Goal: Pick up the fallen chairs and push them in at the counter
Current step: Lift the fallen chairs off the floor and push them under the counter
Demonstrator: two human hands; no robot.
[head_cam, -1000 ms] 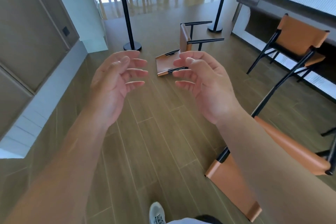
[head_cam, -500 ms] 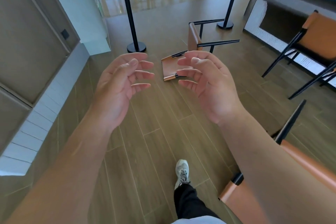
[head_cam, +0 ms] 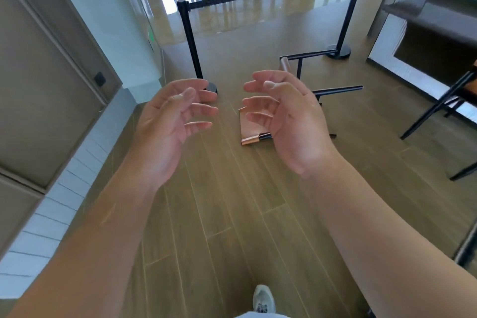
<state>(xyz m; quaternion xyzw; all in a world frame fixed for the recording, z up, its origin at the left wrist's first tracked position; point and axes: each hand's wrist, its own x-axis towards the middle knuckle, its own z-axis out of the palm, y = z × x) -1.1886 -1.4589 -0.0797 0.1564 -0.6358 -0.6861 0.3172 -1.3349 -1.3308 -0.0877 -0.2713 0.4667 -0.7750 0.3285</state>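
Note:
A fallen chair [head_cam: 251, 128] with tan leather panels and a black metal frame lies on its side on the wooden floor ahead, its legs pointing right. My right hand [head_cam: 289, 116] is raised in front of it and hides much of it. My left hand [head_cam: 173, 121] is raised beside it, palms facing each other. Both hands hold nothing, fingers loosely curled. The counter [head_cam: 426, 8] runs along the right. An upright chair [head_cam: 438, 108] stands by it at the right edge, only its black legs showing.
A black belt barrier [head_cam: 192, 41] with two posts spans the floor behind the fallen chair. A wall with panelled doors [head_cam: 51, 72] lines the left. My shoe [head_cam: 263, 298] shows at the bottom. Another black chair leg [head_cam: 467, 248] pokes in at the lower right.
I have walked forward, so the fallen chair is closer and sits behind my right hand. The tan chair at the lower right has slid out of view. Both hands stay raised, holding nothing.

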